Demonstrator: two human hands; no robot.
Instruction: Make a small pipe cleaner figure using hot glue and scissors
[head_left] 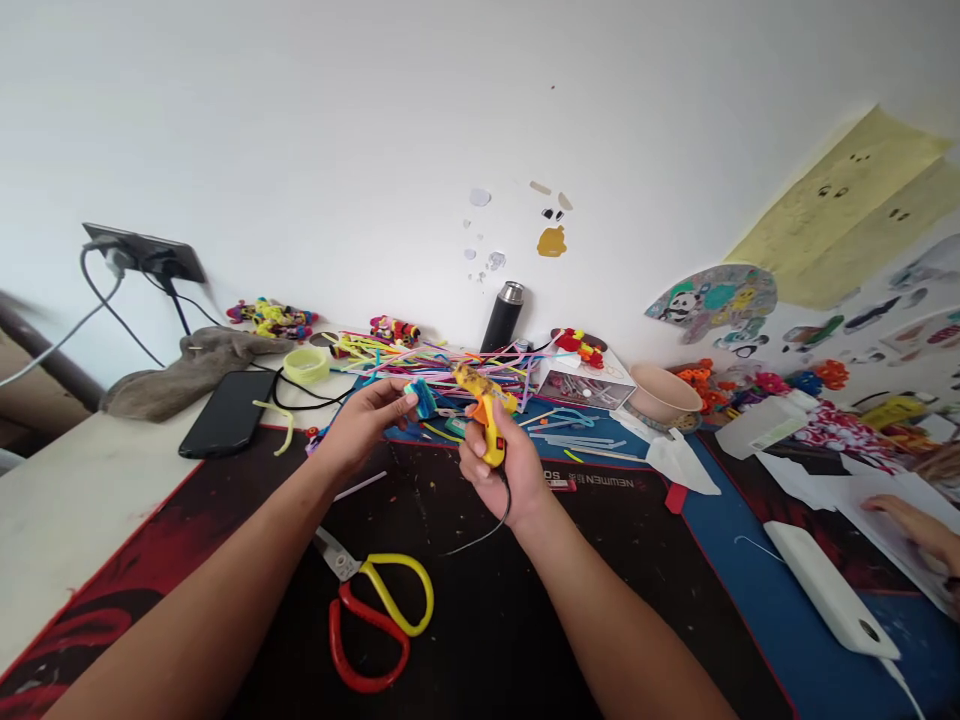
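My left hand (367, 420) pinches a small blue and teal fuzzy piece (423, 398), which looks made of pipe cleaners. In my right hand (506, 460) is a yellow glue gun (491, 425), its handle wrapped by my fingers and its nozzle pointing up and left toward the blue piece. A gap shows between nozzle and piece. From the handle's base a thin dark cord hangs down. Below my hands, scissors (375, 610) with one red and one yellow handle lie on the black mat (480, 640).
Many coloured pipe cleaners (465, 365) lie heaped behind my hands. A black thermos (504, 318) stands by the wall. A black phone (229, 412) is at left. At right are a bowl (664, 395), a white power bank-like device (829, 590) and another person's hand (915, 525).
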